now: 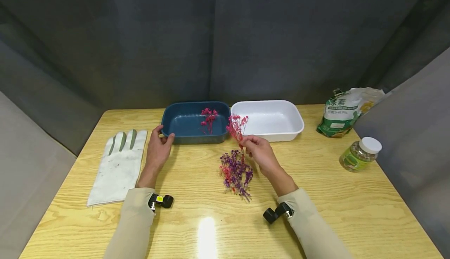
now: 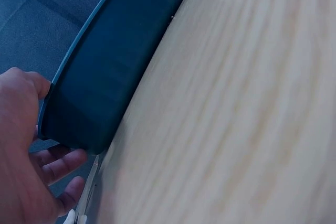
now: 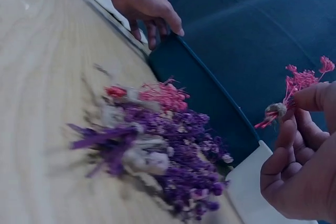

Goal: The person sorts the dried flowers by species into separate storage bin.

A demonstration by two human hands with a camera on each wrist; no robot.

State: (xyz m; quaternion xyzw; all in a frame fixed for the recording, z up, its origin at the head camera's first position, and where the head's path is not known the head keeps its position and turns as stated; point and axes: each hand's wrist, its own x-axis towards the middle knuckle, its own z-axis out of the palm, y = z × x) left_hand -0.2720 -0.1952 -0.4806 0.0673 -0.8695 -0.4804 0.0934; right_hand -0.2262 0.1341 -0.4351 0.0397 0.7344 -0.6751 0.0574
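Note:
My left hand (image 1: pixel 159 149) grips the near left corner of a dark blue plastic tub (image 1: pixel 197 139), thumb at the rim and fingers round the end wall. Inside that tub lies a small bunch of pink dried flowers (image 1: pixel 209 119). Between thumb and fingertips, my right hand (image 1: pixel 261 153) pinches another pink dried-flower bunch (image 3: pixel 302 81) by its tied stems, flower heads pointing up and away. In the head view it overlaps the gap between the two tubs. Below it on the table lie purple dried-flower bunches (image 1: pixel 239 169) with a red-pink bunch (image 1: pixel 226 175) among them.
A white plastic tub (image 1: pixel 270 137) stands right beside the blue one. White work gloves (image 1: pixel 117 169) lie at left. A green-and-white bag (image 1: pixel 341 114) and a white-lidded jar (image 1: pixel 358 155) stand at right. Dark cloth (image 1: pixel 211 40) hangs behind the wooden table (image 1: pixel 190 181).

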